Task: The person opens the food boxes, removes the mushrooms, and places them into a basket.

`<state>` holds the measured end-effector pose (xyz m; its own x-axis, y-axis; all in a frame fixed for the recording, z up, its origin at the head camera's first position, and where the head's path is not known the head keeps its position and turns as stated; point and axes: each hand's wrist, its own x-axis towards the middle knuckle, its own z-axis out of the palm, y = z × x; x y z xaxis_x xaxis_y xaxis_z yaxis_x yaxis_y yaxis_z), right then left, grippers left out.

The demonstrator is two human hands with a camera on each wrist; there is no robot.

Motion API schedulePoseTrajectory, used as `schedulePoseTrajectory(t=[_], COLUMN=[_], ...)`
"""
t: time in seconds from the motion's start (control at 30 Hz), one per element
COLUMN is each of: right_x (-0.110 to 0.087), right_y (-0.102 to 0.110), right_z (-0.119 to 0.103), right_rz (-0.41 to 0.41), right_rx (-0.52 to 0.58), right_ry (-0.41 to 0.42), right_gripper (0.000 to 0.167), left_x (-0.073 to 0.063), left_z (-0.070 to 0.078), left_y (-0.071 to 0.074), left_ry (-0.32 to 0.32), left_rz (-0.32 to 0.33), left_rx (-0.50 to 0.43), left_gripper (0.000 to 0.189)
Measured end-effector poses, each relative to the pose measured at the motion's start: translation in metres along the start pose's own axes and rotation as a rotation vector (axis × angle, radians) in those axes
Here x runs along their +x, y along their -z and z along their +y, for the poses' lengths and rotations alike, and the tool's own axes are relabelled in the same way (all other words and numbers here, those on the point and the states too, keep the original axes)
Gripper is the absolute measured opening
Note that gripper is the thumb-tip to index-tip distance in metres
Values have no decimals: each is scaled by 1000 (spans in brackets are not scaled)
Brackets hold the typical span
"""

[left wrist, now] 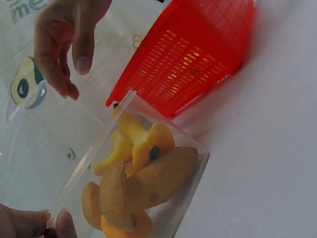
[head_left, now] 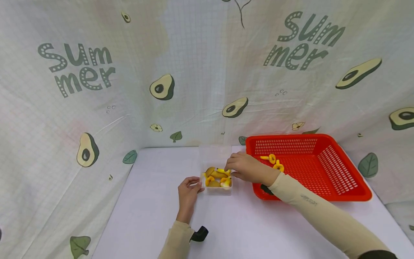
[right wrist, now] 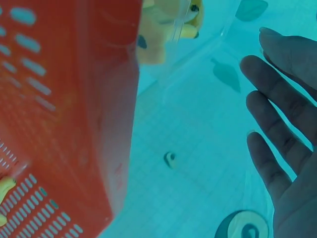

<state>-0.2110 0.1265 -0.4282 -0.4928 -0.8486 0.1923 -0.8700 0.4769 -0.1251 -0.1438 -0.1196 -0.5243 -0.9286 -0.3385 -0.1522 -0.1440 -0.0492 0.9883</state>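
A clear plastic box [head_left: 219,191] stands on the table with its see-through lid [head_left: 215,154] raised at the back. Inside lie a brown mushroom-shaped piece [left wrist: 161,178] and several yellow pieces [left wrist: 131,129], some banana-like. My left hand [head_left: 188,196] pinches the box's left edge between thumb and finger; in the left wrist view only those fingertips show. My right hand [head_left: 247,167] hovers by the box's right back corner, fingers loosely bent and apart, with nothing in them. The right wrist view shows this hand [right wrist: 285,119] beside the lid, not touching the box.
To the right stands a red perforated basket [head_left: 323,169], close beside the box, with several yellow pieces [head_left: 272,158] at its left end. My right forearm crosses its front rim. A printed cloth [head_left: 194,54] hangs behind the white table [head_left: 145,216].
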Motion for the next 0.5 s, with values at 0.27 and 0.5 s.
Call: schedulePoseTrajectory(t=[0.27, 0.5], right_x=[11, 18], right_y=[-13, -18], right_z=[-10, -15], right_rz=[-84, -148], right_rx=[-16, -57], right_ry=[-8, -46], right_gripper=[27, 27], left_x=[-2, 0], left_z=[2, 0], left_y=[-2, -1], left_ry=[-2, -5], left_rz=[-4, -1], left_rx=[-5, -11], left_gripper=[20, 20])
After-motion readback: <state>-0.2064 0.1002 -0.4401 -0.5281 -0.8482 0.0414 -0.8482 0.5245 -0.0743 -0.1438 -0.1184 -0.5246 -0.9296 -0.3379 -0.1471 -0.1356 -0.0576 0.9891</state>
